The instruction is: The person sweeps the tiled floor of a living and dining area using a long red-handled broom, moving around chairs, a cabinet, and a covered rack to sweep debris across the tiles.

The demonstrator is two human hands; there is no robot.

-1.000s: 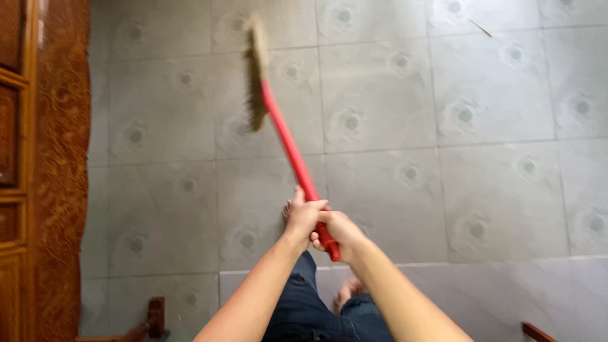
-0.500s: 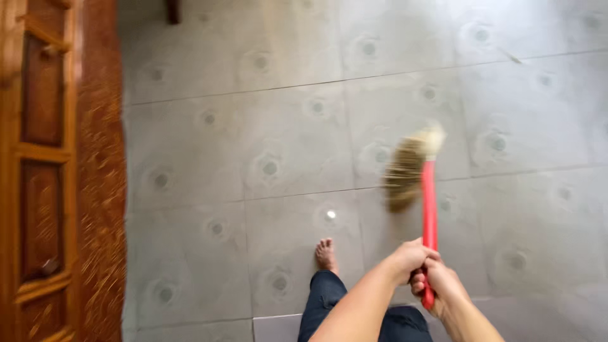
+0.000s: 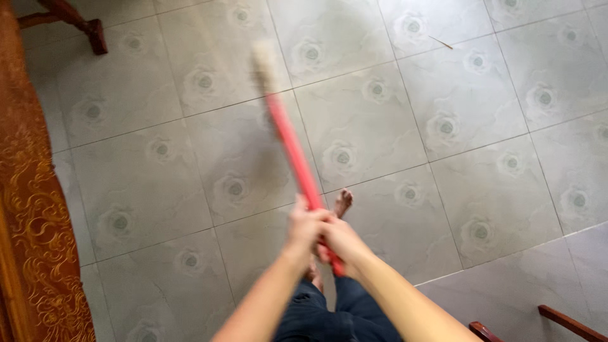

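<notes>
Both my hands grip a broom (image 3: 288, 142) with a red handle and a pale straw head, blurred by motion. My left hand (image 3: 304, 223) is higher on the handle, my right hand (image 3: 340, 244) just below it near the handle's end. The broom head points away from me over the grey patterned floor tiles (image 3: 367, 114). My bare foot (image 3: 342, 202) shows beside the handle, above my dark jeans.
A carved wooden door or cabinet (image 3: 31, 221) runs along the left edge. A wooden furniture leg (image 3: 76, 22) stands at the top left. Another wooden piece (image 3: 551, 320) sits at the bottom right. A thin straw (image 3: 440, 42) lies on the tiles far ahead.
The broom has swung from my right side across to the left and forward. The view shifted, so the wooden leg at the top left now shows.
</notes>
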